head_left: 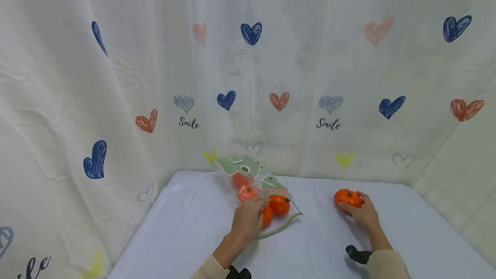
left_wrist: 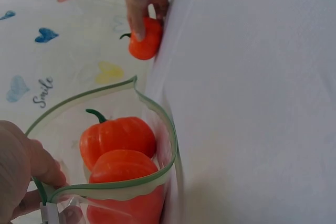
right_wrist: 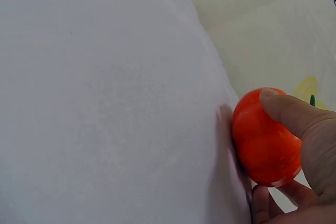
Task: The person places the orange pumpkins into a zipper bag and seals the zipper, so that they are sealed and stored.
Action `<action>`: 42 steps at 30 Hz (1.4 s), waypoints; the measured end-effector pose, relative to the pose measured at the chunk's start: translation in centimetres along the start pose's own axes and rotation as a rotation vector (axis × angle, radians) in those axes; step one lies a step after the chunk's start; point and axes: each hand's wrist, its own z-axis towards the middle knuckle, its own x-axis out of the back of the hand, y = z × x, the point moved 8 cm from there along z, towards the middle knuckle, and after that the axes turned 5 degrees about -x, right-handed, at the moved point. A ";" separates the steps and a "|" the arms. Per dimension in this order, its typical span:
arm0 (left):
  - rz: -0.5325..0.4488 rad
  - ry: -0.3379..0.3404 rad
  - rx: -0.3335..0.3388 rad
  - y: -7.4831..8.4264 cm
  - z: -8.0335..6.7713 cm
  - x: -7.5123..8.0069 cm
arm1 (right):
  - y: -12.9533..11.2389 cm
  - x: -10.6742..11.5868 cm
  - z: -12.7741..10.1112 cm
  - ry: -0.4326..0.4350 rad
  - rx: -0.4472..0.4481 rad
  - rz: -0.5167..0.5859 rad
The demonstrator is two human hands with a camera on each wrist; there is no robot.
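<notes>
A clear plastic bag (head_left: 260, 184) with a green rim lies on the white table (head_left: 186, 227), holding several small orange pumpkins (head_left: 280, 204). My left hand (head_left: 248, 218) pinches the bag's rim (left_wrist: 113, 182) at its mouth, keeping it wide; two pumpkins (left_wrist: 118, 136) show inside in the left wrist view. To the right, my right hand (head_left: 362, 212) grips a loose orange pumpkin (head_left: 348, 198) with a green stem that rests on the table. In the right wrist view the thumb lies over the top of this pumpkin (right_wrist: 262, 139). The same pumpkin (left_wrist: 146, 40) appears far off in the left wrist view.
A cream curtain (head_left: 248, 76) printed with hearts and the word "Smile" hangs close behind and on both sides of the table. White tablecloth lies between the bag and the right hand and toward the near edge.
</notes>
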 end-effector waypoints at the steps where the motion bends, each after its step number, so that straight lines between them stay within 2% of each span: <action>1: -0.007 0.000 0.001 0.0 0.0 -0.1 | 0.1 0.0 -0.1 -0.002 0.001 -0.001; 9: -0.061 -0.012 0.016 0.2 0.0 -0.4 | 0.1 0.1 -0.9 -0.049 0.007 -0.012; 14: -0.073 -0.004 0.010 0.3 -0.1 -0.3 | -0.8 -0.3 -1.9 -0.090 0.051 -0.004; 20: -0.097 -0.037 0.034 0.2 -0.2 -0.6 | -1.8 -1.4 -3.1 -0.135 0.087 -0.025; 31: -0.102 -0.019 0.003 0.3 -0.1 -0.4 | -5.2 -2.9 -6.8 -0.176 0.202 -0.084; 42: -0.105 -0.018 0.002 0.2 0.0 -0.3 | -8.6 -4.5 -9.6 -0.253 0.308 -0.083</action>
